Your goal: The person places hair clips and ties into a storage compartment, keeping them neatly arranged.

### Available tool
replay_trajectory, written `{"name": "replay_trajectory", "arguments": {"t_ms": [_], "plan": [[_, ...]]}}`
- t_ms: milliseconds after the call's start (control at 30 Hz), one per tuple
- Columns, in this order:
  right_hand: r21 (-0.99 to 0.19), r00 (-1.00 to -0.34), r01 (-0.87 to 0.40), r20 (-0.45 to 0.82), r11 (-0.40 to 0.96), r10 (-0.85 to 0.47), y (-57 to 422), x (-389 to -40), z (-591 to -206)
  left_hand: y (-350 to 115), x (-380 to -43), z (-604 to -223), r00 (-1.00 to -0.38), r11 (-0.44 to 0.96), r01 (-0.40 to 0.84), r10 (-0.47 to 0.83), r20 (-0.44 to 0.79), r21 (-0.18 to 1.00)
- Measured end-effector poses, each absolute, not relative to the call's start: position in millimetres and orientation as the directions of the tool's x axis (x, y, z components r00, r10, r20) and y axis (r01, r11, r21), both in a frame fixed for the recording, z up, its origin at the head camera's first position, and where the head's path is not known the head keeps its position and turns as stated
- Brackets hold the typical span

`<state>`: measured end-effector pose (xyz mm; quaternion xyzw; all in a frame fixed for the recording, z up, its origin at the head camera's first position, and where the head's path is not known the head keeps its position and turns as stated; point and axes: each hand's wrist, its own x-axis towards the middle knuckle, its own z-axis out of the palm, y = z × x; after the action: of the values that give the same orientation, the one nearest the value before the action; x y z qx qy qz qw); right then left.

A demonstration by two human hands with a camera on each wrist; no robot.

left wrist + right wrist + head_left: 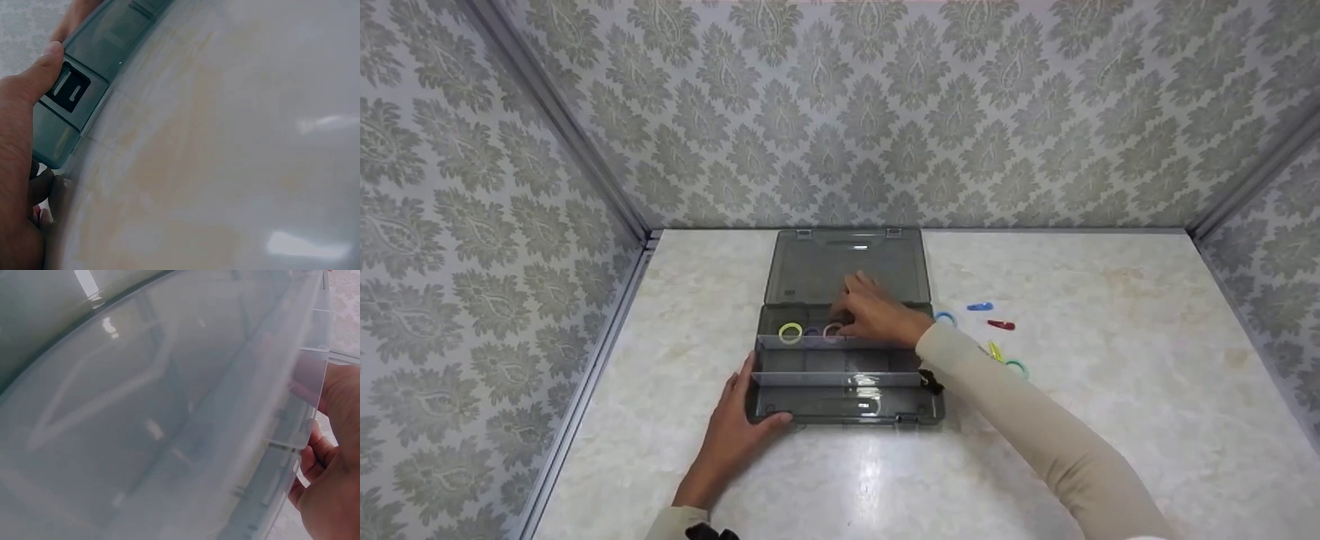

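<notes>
A smoke-grey clear plastic compartment box (pixel 846 421) lies with its lid (pixel 877 262) laid back flat. My left hand (pixel 735 424) grips its front left corner, thumb on the front wall and fingers along the side. Reaching over the rear compartment, my right hand (pixel 874 311) pinches a pink ring-shaped hair tie (pixel 826 328) at the divider. Left of that tie, a purple hair tie (pixel 811 339) and a yellow hair tie (pixel 790 343) stand in the same compartment. In the right wrist view the right thumb (pixel 309 377) shows through the clear plastic.
Right of the box lie a blue hair tie (pixel 946 313), a blue snap clip (pixel 980 307), a red snap clip (pixel 1001 325), a yellow clip (pixel 996 351) and a green hair tie (pixel 1023 367). The right sleeve (pixel 1020 405) crosses close to them. Patterned walls enclose the table.
</notes>
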<state>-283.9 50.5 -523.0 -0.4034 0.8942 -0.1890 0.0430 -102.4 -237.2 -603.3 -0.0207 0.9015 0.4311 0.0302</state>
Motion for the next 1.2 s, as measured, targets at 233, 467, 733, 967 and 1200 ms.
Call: {"name": "replay_trajectory", "arguments": {"t_ms": [233, 467, 733, 967, 1200], "plan": [[-0.426, -0.655, -0.729, 0.205, 0.536, -0.728, 69, -286, -517, -236, -101, -604, -0.998, 0.632, -0.049, -0.003, -0.062, 0.774], [-0.476, -0.676, -0.705, 0.227, 0.526, -0.701, 102, -282, -519, -232, -102, -601, -0.996, 0.638, -0.085, -0.025, -0.091, 0.765], [-0.495, -0.705, -0.690, 0.294, 0.528, -0.646, 138, -274, -528, -232, -102, -602, -0.996, 0.638, -0.079, -0.023, -0.083, 0.766], [-0.574, -0.746, -0.646, 0.335, 0.503, -0.576, 168, -269, -536, -232, -102, -602, -0.999, 0.632, -0.047, -0.017, -0.047, 0.774], [-0.698, -0.824, -0.549, 0.359, 0.460, -0.439, 201, -270, -539, -233, -101, -601, -1.000, 0.609, -0.019, -0.008, -0.018, 0.793]]}}
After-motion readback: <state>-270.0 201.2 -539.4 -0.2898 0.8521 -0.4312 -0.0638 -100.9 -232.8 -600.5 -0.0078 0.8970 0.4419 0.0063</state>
